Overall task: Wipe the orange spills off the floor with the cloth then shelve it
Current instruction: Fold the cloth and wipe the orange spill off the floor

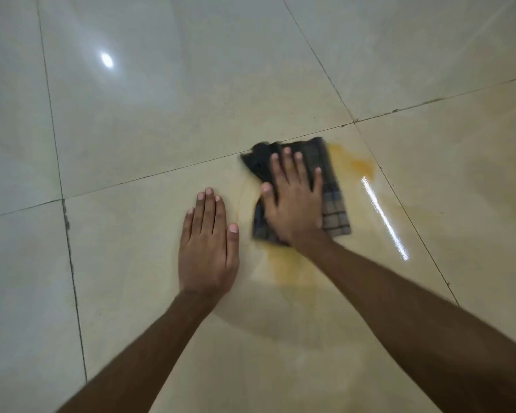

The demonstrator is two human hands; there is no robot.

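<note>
Near the middle of the frame, slightly right, the right hand presses flat on a dark checked cloth, fingers spread and laid over the fabric rather than clenched around it. The cloth lies on the glossy tiled floor, just below a grout line. An orange spill shows just beyond the cloth's upper right corner, and a second orange smear lies just below the cloth beside the right wrist. To the left of the cloth, the left hand rests palm down on the bare tile, fingers extended together and gripping nothing; it appears to serve as a brace.

To wipe well, I judge the palm should keep even pressure and sweep the cloth across both orange patches, drawing liquid toward the middle of the wet area rather than pushing it outward toward the grout. Refolding to a drier face may help if streaks remain; a faint yellowish film seems to spread around the cloth.

Motion blur softens the cloth's upper edge, so its folds are hard to read. Bright reflections on the tile mask part of the wet area at the right. No shelf is visible, and both forearms are cut off at the lower edge.
</note>
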